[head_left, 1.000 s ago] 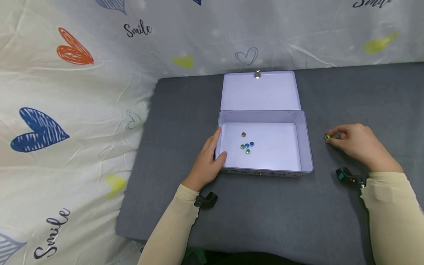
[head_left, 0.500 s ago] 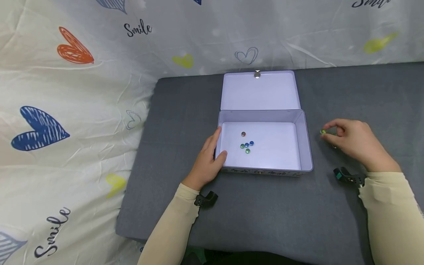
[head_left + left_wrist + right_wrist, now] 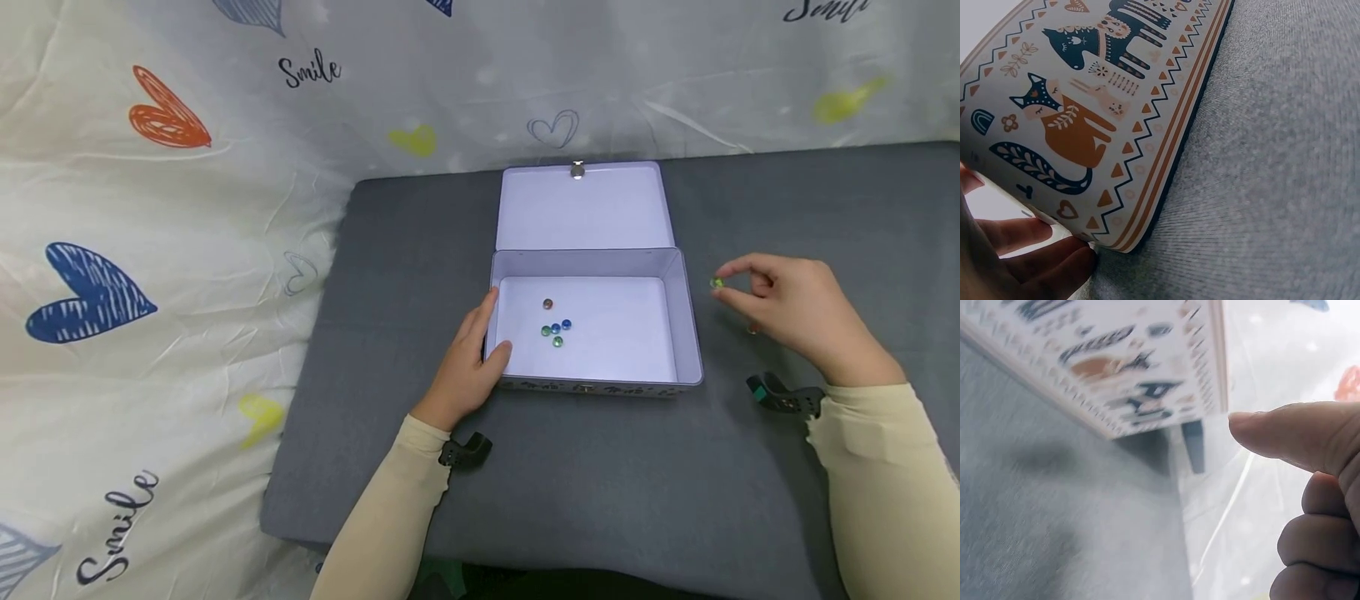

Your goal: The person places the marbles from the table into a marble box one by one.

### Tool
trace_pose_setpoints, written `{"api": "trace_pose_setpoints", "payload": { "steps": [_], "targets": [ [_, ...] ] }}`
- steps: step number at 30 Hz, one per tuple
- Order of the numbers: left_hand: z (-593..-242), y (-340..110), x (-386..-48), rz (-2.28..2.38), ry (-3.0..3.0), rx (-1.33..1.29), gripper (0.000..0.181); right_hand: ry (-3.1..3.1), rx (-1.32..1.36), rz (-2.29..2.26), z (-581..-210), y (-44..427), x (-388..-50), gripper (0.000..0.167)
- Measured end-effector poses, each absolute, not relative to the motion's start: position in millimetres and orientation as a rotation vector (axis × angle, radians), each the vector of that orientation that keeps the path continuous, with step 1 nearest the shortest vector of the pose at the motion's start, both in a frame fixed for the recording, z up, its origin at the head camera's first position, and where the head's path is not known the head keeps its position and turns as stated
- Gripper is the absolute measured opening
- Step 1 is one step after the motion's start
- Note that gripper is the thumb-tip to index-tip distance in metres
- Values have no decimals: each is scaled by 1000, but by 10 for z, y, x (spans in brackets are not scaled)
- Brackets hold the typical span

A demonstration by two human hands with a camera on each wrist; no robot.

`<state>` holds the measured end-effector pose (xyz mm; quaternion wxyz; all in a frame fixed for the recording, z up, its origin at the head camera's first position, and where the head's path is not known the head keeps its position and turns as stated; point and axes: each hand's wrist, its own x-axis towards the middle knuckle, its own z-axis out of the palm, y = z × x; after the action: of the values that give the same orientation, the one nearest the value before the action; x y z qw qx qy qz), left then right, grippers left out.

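A pale lilac tin box (image 3: 600, 354), hinged lid (image 3: 585, 208) laid back, stands on the grey-covered table. My left hand (image 3: 465, 371) holds its left wall, thumb over the rim and fingers outside; fingertips (image 3: 1066, 269) show by the patterned side in the left wrist view. Several marbles lie on the box floor: a brown one (image 3: 547, 304), two blue ones (image 3: 566, 324) and two green ones (image 3: 557, 342). Right of the box, my right hand (image 3: 795, 304) pinches a yellow-green marble (image 3: 717, 283) between thumb and index finger. The right wrist view hides that marble behind the thumb (image 3: 1272, 428).
Partly covered by the right hand is another small marble (image 3: 752, 329), whose colour is hard to tell. The grey tabletop (image 3: 600, 483) surrounds the box. A white printed curtain (image 3: 450, 92) hangs along the back and left. A metal clasp (image 3: 577, 170) sits on the lid edge.
My right hand has moved left and away from me, towards the box, with the yellow-green marble pinched; another marble has come into sight beneath it. My left hand has stayed at the box.
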<state>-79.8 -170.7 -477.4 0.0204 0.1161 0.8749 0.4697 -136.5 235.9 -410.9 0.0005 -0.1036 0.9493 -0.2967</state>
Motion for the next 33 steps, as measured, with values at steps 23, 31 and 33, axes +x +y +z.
{"api": "trace_pose_setpoints", "payload": {
  "steps": [23, 31, 33],
  "targets": [
    [-4771, -1693, -786, 1446, 2708, 345, 77, 2990, -526, -924, -3830, 1909, -1460, 17],
    [-4758, -1683, -782, 1447, 2713, 346, 77, 2983, -557, -921, -3782, 1815, -1494, 17],
    [-4753, -1681, -780, 1447, 2716, 348, 77, 2981, -556, -929, -3769, 1782, -1504, 16]
  ]
}}
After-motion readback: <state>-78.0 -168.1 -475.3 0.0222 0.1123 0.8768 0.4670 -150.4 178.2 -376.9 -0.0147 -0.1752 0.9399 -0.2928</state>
